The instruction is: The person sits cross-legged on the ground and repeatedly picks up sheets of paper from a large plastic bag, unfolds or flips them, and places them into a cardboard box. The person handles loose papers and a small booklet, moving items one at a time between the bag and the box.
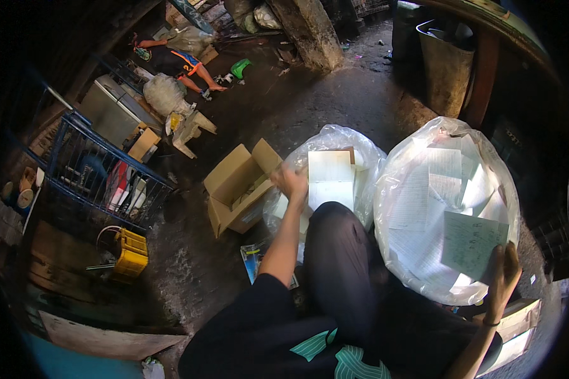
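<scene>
My right hand (pixel 504 273) grips the lower right edge of a greenish written sheet (pixel 473 243), over a large clear plastic bag (pixel 387 183) full of loose written paper (pixel 417 196). Centre, my left hand (pixel 291 182) has its fingers curled, beside the left edge of an open notebook (pixel 330 174) with blank-looking pages. What those fingers hold, if anything, I cannot make out. The notebook lies over a second clear bag (pixel 367 142), just beyond my raised knee. An open cardboard box (pixel 234 183) stands left of my left hand.
A blue metal rack (pixel 114 148) and a yellow plastic container (pixel 131 254) stand at left. A tall bin (pixel 446 69) is at the far right, near a concrete post (pixel 306 31). Another person (pixel 177 63) is far left, beside stuffed sacks (pixel 164 95).
</scene>
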The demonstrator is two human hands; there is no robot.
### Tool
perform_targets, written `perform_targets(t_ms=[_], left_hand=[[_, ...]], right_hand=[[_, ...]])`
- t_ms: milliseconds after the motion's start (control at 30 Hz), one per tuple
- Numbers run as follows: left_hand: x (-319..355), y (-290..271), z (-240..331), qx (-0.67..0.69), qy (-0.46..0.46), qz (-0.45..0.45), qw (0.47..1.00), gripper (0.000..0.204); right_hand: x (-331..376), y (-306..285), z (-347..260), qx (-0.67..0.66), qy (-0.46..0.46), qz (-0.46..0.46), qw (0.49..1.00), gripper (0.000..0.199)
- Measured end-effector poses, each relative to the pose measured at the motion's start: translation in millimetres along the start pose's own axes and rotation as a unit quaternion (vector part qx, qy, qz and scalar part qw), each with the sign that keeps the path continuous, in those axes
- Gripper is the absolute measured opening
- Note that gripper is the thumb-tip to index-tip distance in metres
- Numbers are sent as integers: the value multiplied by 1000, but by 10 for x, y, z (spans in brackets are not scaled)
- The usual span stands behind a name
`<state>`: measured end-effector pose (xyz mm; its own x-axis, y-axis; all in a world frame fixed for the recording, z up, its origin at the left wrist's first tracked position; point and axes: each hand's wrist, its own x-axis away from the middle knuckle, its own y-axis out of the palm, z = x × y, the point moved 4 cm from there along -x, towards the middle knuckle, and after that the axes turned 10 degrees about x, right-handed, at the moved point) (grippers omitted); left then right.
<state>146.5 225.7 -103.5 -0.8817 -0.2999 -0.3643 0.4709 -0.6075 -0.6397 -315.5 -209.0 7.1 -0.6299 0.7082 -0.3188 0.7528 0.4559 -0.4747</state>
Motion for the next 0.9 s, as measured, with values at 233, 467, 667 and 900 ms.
perform_targets(t_ms=[233, 467, 667, 900], left_hand=[[1486, -926, 2920, 300, 499, -412, 701, 50], [3026, -623, 2972, 254, 616, -477, 573, 122], [2913, -474, 2937, 216, 490, -650, 540, 118], [2899, -371, 2779, 271, 507, -562, 594, 85]], right_hand=[[-38, 196, 35, -43, 119, -36, 991, 35], [27, 309, -135, -90, 148, 57, 983, 35], [144, 379, 207, -106, 250, 6, 962, 59], [121, 401, 178, -239, 333, -31, 911, 59]])
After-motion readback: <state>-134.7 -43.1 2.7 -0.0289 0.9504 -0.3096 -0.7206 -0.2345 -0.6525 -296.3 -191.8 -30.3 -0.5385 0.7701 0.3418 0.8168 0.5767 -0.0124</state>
